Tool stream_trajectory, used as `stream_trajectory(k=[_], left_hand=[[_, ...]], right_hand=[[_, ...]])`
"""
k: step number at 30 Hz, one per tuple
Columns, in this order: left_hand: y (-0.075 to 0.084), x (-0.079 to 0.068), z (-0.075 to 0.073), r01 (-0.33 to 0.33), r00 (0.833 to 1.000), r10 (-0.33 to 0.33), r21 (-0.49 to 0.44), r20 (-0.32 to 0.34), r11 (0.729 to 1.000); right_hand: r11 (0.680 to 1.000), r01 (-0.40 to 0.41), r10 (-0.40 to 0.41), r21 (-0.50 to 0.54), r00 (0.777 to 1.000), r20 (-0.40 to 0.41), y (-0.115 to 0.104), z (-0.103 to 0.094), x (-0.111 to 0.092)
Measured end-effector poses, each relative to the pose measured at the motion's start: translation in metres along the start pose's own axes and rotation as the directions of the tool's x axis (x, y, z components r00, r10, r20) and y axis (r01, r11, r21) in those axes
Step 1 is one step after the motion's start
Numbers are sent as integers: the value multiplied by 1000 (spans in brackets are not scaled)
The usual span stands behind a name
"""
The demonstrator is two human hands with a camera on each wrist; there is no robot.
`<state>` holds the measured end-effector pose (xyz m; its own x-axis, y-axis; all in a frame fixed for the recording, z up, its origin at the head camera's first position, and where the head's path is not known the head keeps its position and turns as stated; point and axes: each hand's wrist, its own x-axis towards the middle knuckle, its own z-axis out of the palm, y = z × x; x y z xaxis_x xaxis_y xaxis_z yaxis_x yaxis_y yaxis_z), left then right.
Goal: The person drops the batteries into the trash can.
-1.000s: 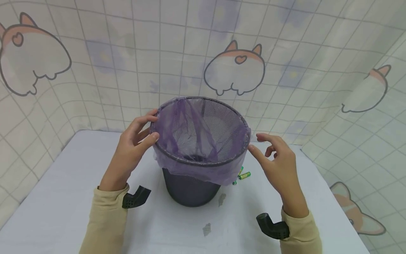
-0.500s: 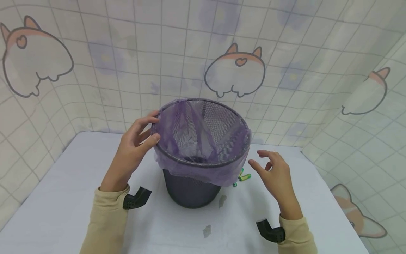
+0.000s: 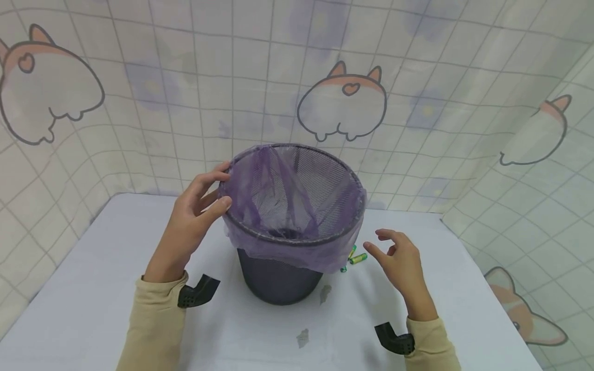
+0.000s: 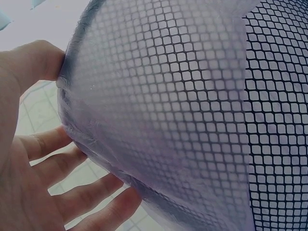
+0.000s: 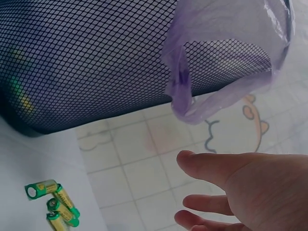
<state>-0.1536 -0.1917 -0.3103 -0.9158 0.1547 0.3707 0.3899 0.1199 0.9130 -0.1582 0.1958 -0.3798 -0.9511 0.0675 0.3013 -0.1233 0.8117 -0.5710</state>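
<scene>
A black mesh wastebasket [image 3: 280, 283] stands upright on the white table, lined with a thin purple plastic bag [image 3: 297, 255]. The bag's edge is folded over the rim and hangs outside. My left hand [image 3: 192, 221] touches the rim's left side with spread thumb and fingers; in the left wrist view the fingertips [image 4: 130, 192] lie against the bag-covered edge. My right hand [image 3: 399, 263] is in the air right of the basket, fingers loosely bent and holding nothing. Several green and yellow batteries [image 3: 358, 258] lie beside the basket, nearest that hand; the right wrist view shows these batteries [image 5: 60, 204] more fully.
Two grey patches mark the tabletop, one patch [image 3: 302, 338] near the front. A white gridded curtain [image 3: 260, 67] with cartoon dogs hangs behind the table and along both sides. Each sleeve cuff carries a black mount, such as the left mount [image 3: 199, 292].
My right hand has left the rim's right side, moving down and slightly back toward me, level with the batteries. The left hand stays at the rim and the basket has hardly moved.
</scene>
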Motion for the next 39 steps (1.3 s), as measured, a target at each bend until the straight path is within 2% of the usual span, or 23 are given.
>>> stream_trajectory(k=[16,29,39], left_hand=[[-1,1,0,-13,1000,13,2,-14,1000],[-2,2,0,-11,1000,11,3,-14,1000],[0,1,0,-10,1000,10,3,-14,1000]], right_hand=[[996,-92,92,-5,991,94,19,18,4],[990,-136,139,-31,983,119,33,32,6],[986,-168,167,-3,977,135,40,38,7]])
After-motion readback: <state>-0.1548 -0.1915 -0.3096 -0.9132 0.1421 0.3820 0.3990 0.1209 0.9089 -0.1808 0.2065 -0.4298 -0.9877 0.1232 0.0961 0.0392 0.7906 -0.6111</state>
